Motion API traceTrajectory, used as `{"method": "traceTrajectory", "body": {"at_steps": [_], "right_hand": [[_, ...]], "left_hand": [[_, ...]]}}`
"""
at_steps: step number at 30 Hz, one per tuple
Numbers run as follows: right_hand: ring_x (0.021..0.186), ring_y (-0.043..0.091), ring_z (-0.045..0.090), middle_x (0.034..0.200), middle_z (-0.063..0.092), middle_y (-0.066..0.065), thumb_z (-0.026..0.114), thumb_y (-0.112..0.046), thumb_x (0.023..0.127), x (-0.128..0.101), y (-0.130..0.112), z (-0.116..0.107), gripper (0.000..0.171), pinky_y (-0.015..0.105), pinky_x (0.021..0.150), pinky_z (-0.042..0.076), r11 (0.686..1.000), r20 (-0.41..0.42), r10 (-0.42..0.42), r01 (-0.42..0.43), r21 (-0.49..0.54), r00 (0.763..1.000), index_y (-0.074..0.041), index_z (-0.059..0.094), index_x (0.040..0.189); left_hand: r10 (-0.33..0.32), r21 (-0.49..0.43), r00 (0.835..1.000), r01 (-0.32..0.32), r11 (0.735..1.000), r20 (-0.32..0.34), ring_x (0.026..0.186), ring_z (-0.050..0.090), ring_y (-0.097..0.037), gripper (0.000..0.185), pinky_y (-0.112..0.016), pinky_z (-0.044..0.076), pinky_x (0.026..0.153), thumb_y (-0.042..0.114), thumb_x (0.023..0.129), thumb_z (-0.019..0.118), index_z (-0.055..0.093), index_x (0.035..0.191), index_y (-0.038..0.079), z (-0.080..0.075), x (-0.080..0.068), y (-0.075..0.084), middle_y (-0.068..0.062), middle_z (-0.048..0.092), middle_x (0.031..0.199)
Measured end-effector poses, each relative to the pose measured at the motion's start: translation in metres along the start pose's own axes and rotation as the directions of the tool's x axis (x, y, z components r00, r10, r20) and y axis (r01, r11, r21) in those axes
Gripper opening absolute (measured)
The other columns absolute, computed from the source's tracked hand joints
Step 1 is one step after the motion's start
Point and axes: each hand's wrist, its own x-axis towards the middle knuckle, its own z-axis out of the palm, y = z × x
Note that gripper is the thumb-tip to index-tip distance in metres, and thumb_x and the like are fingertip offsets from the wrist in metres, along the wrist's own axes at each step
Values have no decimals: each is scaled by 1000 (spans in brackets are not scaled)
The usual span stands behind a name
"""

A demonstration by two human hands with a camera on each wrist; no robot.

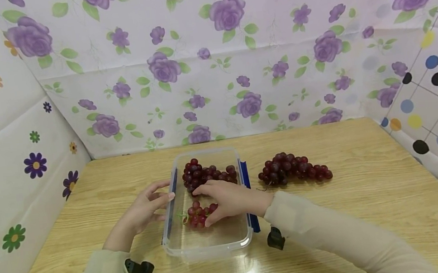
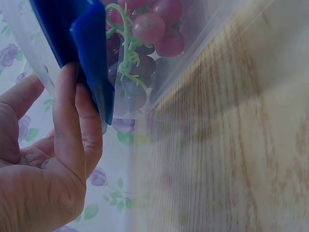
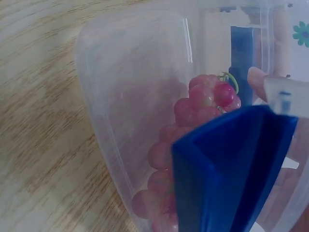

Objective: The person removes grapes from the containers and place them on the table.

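A clear plastic container (image 1: 208,250) with blue side latches stands on the table. My left hand (image 1: 146,208) is at its left side, thumb at the rim; in the left wrist view its fingers touch a hanging blue latch (image 2: 91,43). My right hand (image 1: 232,198) reaches in over the right side, thumb and fingers spread above a bunch of red grapes (image 1: 197,216), partly covering it. Its green stem (image 2: 126,48) points left. Behind it in the container lies a darker bunch of grapes (image 1: 194,174). In the right wrist view, the red grapes (image 3: 203,99) show through the clear wall.
Another bunch of dark red grapes (image 1: 288,169) lies on the wooden table (image 1: 361,228), to the right of the container. A blue latch (image 1: 255,223) hangs outward on the container's right side. Flower-patterned sheets (image 1: 206,97) stand behind and beside the table.
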Motion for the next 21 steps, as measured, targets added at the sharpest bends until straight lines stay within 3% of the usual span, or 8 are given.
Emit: {"method": "traceTrajectory", "body": {"at_steps": [8, 21], "right_hand": [[127, 21, 48, 135, 55, 7, 81, -31, 76, 7, -1, 2, 69, 34, 105, 39, 999, 30, 31, -31, 13, 999, -8, 52, 134], [123, 19, 52, 132, 58, 5, 84, -34, 72, 16, 1, 8, 70, 30, 101, 42, 995, 88, 94, -91, -35, 992, -9, 56, 131]], "left_hand": [[33, 9, 999, -33, 999, 30, 100, 52, -20, 69, -36, 53, 78, 39, 93, 60, 30, 147, 10, 0, -1, 0, -17, 46, 126], [8, 13, 1000, -8, 1000, 13, 102, 51, -23, 62, -36, 52, 79, 29, 97, 55, 26, 149, 9, -1, -1, 0, -22, 43, 131]]}}
